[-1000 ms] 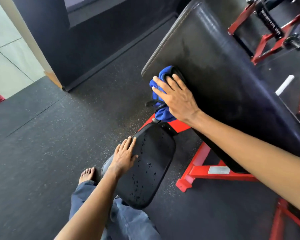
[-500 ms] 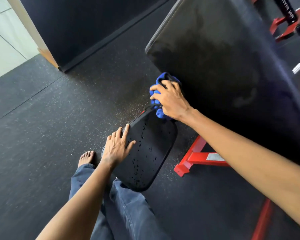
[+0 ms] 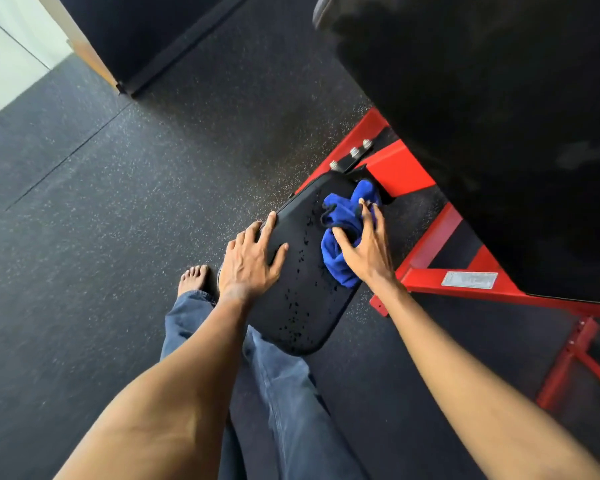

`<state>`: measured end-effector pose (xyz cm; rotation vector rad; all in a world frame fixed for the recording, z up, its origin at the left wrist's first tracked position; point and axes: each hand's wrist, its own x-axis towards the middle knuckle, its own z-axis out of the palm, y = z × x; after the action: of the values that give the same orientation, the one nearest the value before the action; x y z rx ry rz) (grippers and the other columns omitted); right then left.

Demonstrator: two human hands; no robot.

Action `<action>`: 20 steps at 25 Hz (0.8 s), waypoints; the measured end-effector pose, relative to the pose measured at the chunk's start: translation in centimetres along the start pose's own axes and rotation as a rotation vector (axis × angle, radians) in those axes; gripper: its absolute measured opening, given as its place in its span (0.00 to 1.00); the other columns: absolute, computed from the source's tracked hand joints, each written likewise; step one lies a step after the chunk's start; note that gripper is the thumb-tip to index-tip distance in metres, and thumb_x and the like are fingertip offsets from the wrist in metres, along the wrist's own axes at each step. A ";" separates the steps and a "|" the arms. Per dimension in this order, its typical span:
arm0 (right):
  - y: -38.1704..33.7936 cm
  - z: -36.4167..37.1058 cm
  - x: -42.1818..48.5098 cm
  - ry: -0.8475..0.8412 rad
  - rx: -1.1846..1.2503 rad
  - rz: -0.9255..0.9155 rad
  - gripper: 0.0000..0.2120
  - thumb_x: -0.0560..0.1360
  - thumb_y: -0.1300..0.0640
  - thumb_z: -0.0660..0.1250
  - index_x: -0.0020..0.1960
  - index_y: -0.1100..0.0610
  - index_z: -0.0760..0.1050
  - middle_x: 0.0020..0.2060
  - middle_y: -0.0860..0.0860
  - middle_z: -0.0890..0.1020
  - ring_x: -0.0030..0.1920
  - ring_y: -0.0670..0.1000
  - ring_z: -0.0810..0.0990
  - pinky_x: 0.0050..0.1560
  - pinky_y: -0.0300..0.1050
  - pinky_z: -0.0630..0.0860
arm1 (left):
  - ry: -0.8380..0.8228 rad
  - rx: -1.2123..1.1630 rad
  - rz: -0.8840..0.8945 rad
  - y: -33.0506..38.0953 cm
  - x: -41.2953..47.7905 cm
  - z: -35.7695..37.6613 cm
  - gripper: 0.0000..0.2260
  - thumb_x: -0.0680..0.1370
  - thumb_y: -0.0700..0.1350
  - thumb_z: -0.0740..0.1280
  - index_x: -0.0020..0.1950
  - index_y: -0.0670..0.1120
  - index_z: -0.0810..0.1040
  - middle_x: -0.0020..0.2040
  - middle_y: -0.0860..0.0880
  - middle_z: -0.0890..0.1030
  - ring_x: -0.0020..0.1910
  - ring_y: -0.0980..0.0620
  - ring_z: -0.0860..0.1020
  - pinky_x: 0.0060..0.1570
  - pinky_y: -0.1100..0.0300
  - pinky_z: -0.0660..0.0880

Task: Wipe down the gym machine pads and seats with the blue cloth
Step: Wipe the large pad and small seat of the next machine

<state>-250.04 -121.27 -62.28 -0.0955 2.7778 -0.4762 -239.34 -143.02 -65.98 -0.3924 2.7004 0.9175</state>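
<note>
1. While droplets (image 3: 296,301) dot most of the seat pad (image 3: 326,317), its wiping looks barely begun.
2. On the seat pad's far end lies the bunched blue cloth (image 3: 340,216), the right hand (image 3: 364,251) curling its grip around it.
3. At the seat pad's left edge the left hand (image 3: 248,263) rests flat, grip slack, holding nothing.
4. Beyond the seat pad, the back pad (image 3: 482,133) looks smeary; whether it is finished I cannot tell.

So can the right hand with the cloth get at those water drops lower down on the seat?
Probably yes. The right hand holds the blue cloth on the seat, and the drops lie nearer on the same bare surface. The left hand rests at the left edge, clear of that path.
</note>
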 end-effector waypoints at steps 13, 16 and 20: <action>-3.1 3.8 6.3 0.202 -0.194 -0.407 0.23 0.72 0.45 0.72 0.66 0.47 0.77 0.67 0.47 0.76 0.68 0.56 0.73 0.58 0.56 0.75 | 0.040 0.077 -0.013 -0.1 0.0 0.5 0.31 0.81 0.63 0.59 0.82 0.54 0.56 0.69 0.46 0.73 0.63 0.42 0.74 0.61 0.47 0.72; -0.5 2.6 6.7 0.294 -0.158 -0.292 0.21 0.73 0.46 0.71 0.65 0.49 0.79 0.67 0.48 0.77 0.67 0.57 0.74 0.59 0.55 0.76 | 0.047 0.094 -0.008 0.1 -0.1 0.4 0.31 0.81 0.63 0.60 0.82 0.54 0.57 0.69 0.46 0.73 0.62 0.42 0.74 0.61 0.48 0.72; 2.4 3.4 0.8 0.373 -0.010 -0.057 0.23 0.74 0.49 0.70 0.67 0.56 0.78 0.68 0.54 0.76 0.69 0.60 0.73 0.67 0.59 0.72 | 0.033 0.096 -0.022 0.2 0.0 0.2 0.31 0.82 0.63 0.58 0.82 0.54 0.56 0.70 0.46 0.73 0.63 0.42 0.75 0.62 0.47 0.72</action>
<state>-249.73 -120.13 -66.32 -0.0968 3.1497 -0.5418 -239.39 -142.77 -66.02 -0.4200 2.7512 0.7782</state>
